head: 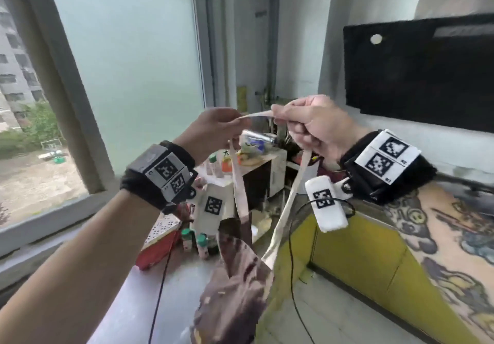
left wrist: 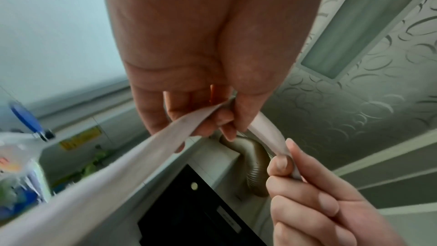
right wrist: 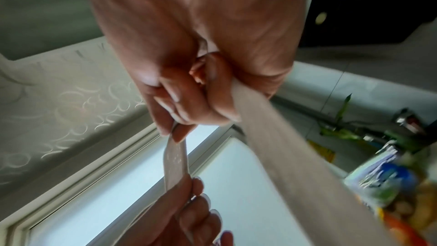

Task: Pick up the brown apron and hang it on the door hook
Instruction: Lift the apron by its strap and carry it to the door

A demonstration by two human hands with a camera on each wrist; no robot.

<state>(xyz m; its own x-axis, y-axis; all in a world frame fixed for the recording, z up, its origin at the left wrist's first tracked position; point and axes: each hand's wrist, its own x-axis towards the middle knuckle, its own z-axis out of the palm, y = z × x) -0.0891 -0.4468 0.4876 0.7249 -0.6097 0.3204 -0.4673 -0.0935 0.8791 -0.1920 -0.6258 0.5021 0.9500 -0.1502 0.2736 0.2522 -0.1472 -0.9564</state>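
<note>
The brown apron (head: pixel 235 279) hangs crumpled below my hands, above the counter. Its beige neck strap (head: pixel 256 115) stretches in a short span between both hands, and the two ends run down to the apron body. My left hand (head: pixel 234 125) pinches the strap at the left end of that span. My right hand (head: pixel 282 117) grips it at the right end, fingers curled round it. In the left wrist view my left hand (left wrist: pixel 224 119) pinches the strap (left wrist: pixel 118 166). In the right wrist view my right hand (right wrist: pixel 201 108) clasps the strap (right wrist: pixel 283 147). No door hook is in view.
A large window (head: pixel 128 57) fills the left. A grey counter (head: pixel 149 303) carries bottles (head: pixel 195 239), a red package (head: pixel 157 252) and a microwave (head: pixel 270 175). A black range hood (head: pixel 417 76) hangs at the right above yellow cabinets (head: pixel 361 258). A black cable (head: pixel 292 276) dangles from my right wrist.
</note>
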